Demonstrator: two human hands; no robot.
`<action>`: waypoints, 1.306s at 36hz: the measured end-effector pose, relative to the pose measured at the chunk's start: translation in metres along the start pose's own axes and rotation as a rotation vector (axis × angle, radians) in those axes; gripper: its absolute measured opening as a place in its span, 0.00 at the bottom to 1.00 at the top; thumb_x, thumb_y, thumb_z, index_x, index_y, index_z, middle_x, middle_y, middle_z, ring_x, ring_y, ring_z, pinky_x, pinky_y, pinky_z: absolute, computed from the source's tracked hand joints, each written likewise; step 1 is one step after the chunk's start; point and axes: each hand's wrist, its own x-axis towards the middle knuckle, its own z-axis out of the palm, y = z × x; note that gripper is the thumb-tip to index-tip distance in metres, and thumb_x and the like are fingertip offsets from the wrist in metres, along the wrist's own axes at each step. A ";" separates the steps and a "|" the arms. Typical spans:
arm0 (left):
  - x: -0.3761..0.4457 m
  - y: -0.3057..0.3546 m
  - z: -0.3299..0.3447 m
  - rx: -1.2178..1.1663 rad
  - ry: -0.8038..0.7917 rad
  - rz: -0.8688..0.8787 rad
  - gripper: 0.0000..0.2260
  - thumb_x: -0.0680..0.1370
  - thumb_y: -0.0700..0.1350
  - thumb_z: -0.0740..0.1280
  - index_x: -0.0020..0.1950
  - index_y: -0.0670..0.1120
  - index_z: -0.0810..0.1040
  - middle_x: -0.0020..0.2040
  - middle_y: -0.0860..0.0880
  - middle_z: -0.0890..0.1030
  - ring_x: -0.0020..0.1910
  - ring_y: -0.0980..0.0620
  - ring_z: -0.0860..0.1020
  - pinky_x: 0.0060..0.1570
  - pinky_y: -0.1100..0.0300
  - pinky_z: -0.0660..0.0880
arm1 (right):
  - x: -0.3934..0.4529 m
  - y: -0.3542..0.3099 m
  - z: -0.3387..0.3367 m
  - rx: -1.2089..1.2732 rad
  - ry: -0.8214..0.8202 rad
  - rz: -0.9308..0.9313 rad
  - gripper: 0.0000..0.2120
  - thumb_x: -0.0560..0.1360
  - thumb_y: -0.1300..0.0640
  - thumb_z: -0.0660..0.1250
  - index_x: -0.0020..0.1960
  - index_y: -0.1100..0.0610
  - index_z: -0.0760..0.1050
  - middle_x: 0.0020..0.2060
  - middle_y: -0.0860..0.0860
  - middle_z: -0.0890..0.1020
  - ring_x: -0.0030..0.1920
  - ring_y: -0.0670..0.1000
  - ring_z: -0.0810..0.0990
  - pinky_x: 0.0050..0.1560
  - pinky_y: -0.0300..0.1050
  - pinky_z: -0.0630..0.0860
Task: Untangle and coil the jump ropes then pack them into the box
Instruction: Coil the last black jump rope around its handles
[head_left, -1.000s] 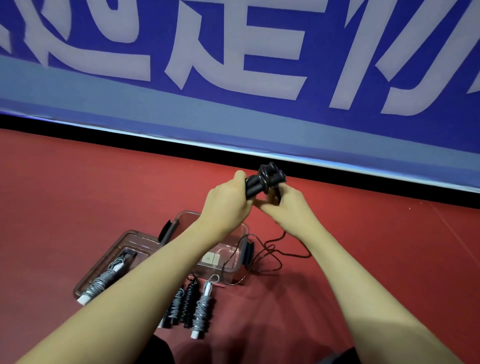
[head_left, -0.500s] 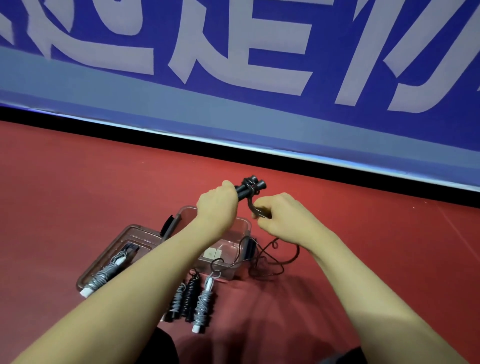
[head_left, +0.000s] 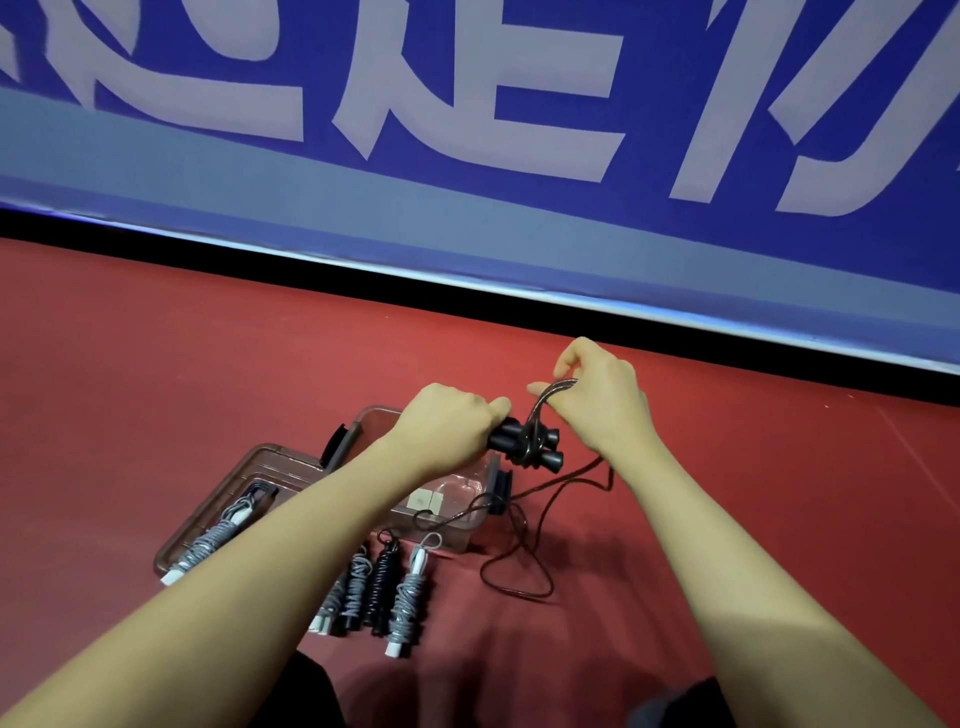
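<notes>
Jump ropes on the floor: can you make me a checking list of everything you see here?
Surface: red floor.
Job's things: black handles held together, black cord partly wound round them, rest trailing on floor; clear box; its lid carrying one grey coiled rope; more coiled ropes side by side in front of box.
Clutter: nothing seen.
Grips: left hand grips handles; right hand pinches a cord loop above them.
Cables: nothing seen besides rope cord.
Surroundings: blue banner with large white characters.

floor (head_left: 156, 374): red | banner (head_left: 467, 218): blue, pale lettering, perhaps a barrier
</notes>
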 end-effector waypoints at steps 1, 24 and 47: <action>-0.001 -0.002 0.000 -0.009 0.091 0.050 0.04 0.73 0.42 0.63 0.47 0.45 0.73 0.35 0.49 0.78 0.31 0.45 0.77 0.24 0.62 0.51 | 0.000 0.002 -0.001 -0.018 -0.011 0.007 0.15 0.71 0.43 0.71 0.43 0.52 0.70 0.34 0.44 0.74 0.41 0.53 0.74 0.41 0.44 0.64; 0.013 0.007 -0.033 -0.721 0.275 -0.562 0.06 0.79 0.43 0.60 0.47 0.44 0.64 0.43 0.40 0.79 0.42 0.36 0.75 0.36 0.54 0.63 | -0.007 -0.007 0.016 0.067 -0.163 -0.161 0.14 0.75 0.47 0.66 0.36 0.53 0.67 0.32 0.47 0.74 0.37 0.55 0.74 0.39 0.47 0.69; 0.009 0.000 -0.009 -0.195 -0.083 -0.555 0.06 0.79 0.37 0.56 0.56 0.41 0.67 0.49 0.44 0.80 0.43 0.41 0.78 0.35 0.56 0.64 | -0.014 -0.013 0.012 -0.271 0.001 -0.558 0.15 0.71 0.66 0.63 0.51 0.52 0.82 0.43 0.51 0.82 0.41 0.59 0.80 0.35 0.47 0.75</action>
